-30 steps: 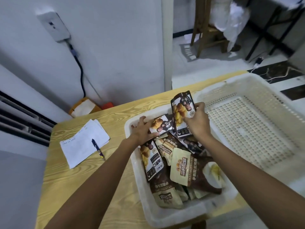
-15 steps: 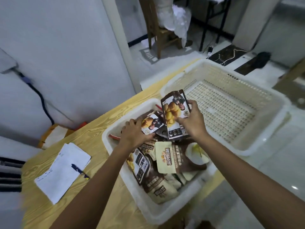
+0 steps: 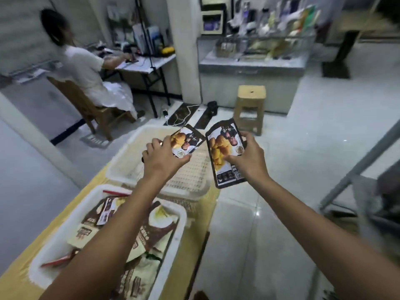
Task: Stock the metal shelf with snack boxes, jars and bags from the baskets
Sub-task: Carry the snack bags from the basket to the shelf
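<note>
We grip one snack bag upright in our right hand, another in our left hand; the metal shelf lies right of the right-hand bag, nearer that hand.

Left hand grips one snack bag; right hand grips another snack bag. Both raised above the empty basket. Nearer basket holds more bags.

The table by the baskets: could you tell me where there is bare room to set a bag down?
The far basket is empty. The near basket is crowded with bags, leaving only its left corner. The table shows just a narrow strip along its left edge.
</note>
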